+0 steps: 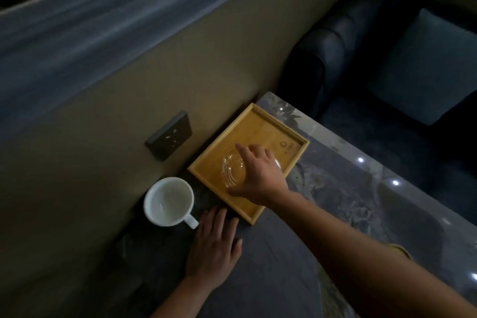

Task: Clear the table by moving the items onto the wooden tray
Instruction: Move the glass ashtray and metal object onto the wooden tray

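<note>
A square wooden tray (260, 126) lies on the dark marble table against the wall. Inside it is a clear glass bowl (233, 169), and my right hand (260, 175) reaches over the tray and holds the bowl from above, thumb at its near rim and fingers around its far side. A white mug (169, 201) stands empty on the table just left of the tray, its handle pointing toward me. My left hand (215, 245) rests flat on the table with fingers spread, its fingertips just right of the mug's handle and close to the tray's near corner.
The beige wall (180, 72) runs along the table's left side, with a dark socket plate (169, 135) above the mug. The marble table (361, 201) extends to the right. A dark sofa (335, 41) with a blue cushion (423, 67) sits beyond its far end.
</note>
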The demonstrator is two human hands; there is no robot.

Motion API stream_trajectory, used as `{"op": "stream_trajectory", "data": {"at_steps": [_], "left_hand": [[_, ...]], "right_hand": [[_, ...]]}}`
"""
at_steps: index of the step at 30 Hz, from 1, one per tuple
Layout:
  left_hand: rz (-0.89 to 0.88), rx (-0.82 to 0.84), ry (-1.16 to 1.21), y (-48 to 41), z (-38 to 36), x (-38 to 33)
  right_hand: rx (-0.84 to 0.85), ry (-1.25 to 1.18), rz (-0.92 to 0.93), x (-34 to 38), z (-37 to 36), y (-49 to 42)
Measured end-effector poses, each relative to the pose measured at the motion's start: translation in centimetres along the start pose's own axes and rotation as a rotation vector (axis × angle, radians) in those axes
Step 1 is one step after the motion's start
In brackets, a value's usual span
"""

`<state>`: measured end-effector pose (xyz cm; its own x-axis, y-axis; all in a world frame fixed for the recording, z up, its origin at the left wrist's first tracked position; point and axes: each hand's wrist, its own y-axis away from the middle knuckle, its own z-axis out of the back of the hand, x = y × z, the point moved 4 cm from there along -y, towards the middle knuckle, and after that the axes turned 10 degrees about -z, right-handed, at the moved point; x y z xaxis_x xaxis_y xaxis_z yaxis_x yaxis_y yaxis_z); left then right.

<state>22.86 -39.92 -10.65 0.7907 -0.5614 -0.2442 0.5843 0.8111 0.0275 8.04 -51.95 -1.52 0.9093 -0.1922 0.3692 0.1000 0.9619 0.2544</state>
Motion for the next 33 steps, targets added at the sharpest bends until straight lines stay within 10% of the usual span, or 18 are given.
{"op": "stream_trajectory", "data": {"at_steps": [33], "left_hand": [[0.042,0.105,0.038,0.1,-1.0,0.1]], "right_hand": [[0.054,0.052,-0.036,3.5,-4.8,-3.2]]}}
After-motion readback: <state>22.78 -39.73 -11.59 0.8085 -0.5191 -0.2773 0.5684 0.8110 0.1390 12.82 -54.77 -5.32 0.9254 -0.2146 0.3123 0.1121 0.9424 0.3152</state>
